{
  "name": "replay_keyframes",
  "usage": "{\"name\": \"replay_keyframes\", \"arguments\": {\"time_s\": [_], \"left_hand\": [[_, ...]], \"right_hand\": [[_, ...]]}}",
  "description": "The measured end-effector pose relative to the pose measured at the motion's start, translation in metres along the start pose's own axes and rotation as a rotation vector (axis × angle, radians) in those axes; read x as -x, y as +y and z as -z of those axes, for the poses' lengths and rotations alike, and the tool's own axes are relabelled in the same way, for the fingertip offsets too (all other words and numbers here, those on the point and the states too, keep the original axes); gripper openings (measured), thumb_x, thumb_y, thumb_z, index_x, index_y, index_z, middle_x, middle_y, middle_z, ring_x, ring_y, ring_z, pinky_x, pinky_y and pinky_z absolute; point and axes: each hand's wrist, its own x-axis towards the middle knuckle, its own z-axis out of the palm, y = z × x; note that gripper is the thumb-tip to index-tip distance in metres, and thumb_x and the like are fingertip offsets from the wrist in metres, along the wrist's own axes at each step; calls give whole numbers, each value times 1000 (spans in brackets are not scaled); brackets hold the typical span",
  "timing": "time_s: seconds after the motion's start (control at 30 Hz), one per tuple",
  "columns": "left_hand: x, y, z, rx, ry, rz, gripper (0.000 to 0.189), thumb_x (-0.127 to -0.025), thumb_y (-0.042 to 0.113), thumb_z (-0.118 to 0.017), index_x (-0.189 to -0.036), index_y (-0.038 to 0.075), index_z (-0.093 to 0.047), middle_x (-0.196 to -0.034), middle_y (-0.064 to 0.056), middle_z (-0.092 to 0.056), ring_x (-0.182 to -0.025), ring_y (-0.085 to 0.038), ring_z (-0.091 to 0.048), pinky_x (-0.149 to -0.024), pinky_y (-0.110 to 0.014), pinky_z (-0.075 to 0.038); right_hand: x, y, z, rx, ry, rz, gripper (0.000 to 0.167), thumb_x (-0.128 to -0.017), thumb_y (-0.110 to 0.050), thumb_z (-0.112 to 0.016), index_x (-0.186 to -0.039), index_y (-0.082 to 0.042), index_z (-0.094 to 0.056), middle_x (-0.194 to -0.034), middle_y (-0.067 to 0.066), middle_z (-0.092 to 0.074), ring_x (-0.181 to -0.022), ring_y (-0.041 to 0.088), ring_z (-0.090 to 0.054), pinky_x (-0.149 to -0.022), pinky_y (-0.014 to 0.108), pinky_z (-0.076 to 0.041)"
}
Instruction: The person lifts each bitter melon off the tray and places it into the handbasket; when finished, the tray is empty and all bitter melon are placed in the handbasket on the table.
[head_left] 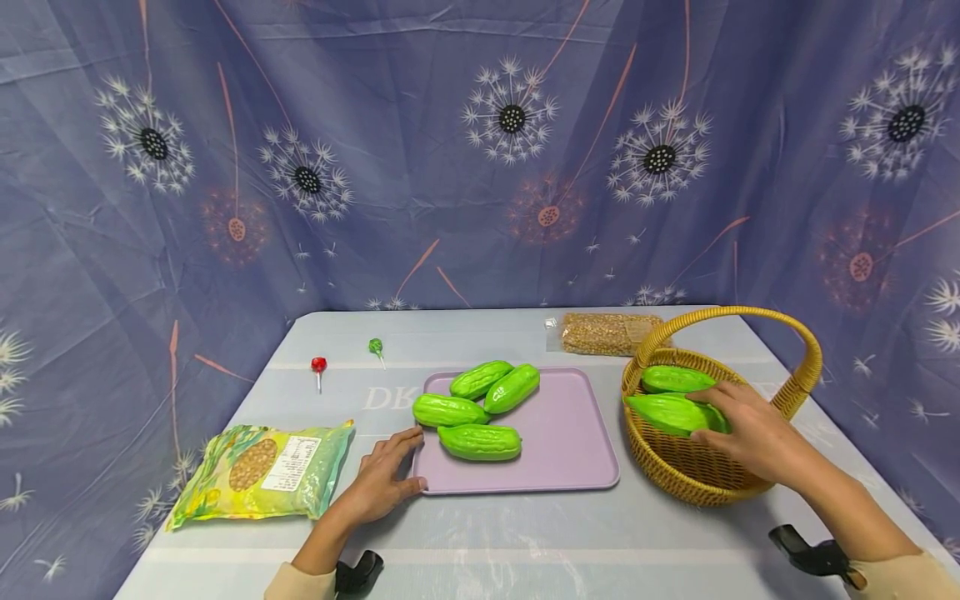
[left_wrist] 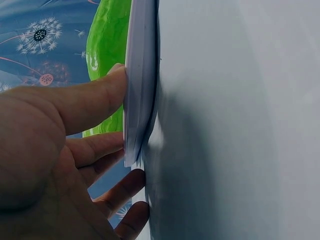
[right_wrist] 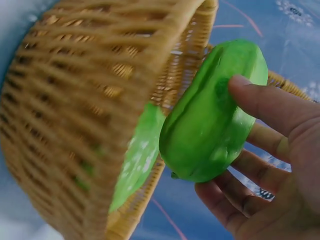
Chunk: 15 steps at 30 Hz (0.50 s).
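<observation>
In the head view my right hand (head_left: 750, 429) grips a bright green bitter melon (head_left: 675, 412) at the wicker basket (head_left: 705, 492). The right wrist view shows this melon (right_wrist: 212, 115) between thumb and fingers, just above the rim. A second bitter melon (head_left: 675, 379) lies inside the basket. Several more bitter melons (head_left: 480, 442) lie on the left half of a lilac tray (head_left: 562, 454). My left hand (head_left: 382, 479) rests against the tray's left edge. In the left wrist view its thumb touches the tray rim (left_wrist: 139, 75), with fairly straight fingers beside it.
A yellow-green bag (head_left: 251, 471) lies on the table left of the left hand. A red lollipop (head_left: 318, 367) and a green lollipop (head_left: 377, 347) lie farther back. Behind the basket is a clear pack of grains (head_left: 607, 333). The basket's arched handle (head_left: 735, 312) stands upright.
</observation>
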Motion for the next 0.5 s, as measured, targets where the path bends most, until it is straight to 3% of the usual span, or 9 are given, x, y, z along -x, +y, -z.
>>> {"name": "replay_keyframes", "arguments": {"time_s": [0.3,0.5], "left_hand": [[0,0,0,0,-2,5,60,-79,22,-73,-133,6,-52,-145,-4,-45,-123,-29,-42,-86,-39,-28],[-1,1,0,-7,-2,-5,60,-80,20,-72,-134,5,-51,-144,-6,-45,-125,-30,-42,-86,-39,-28]], "right_hand": [[0,20,-7,13,-44,-27,53,-74,-27,-78,-117,-2,-61,-116,25,-59,-103,47,-54,-82,60,-42],[2,30,-14,21,-36,-12,50,-72,-25,-78,-113,-2,-63,-104,18,-63,-94,41,-57,-76,54,-44]]}}
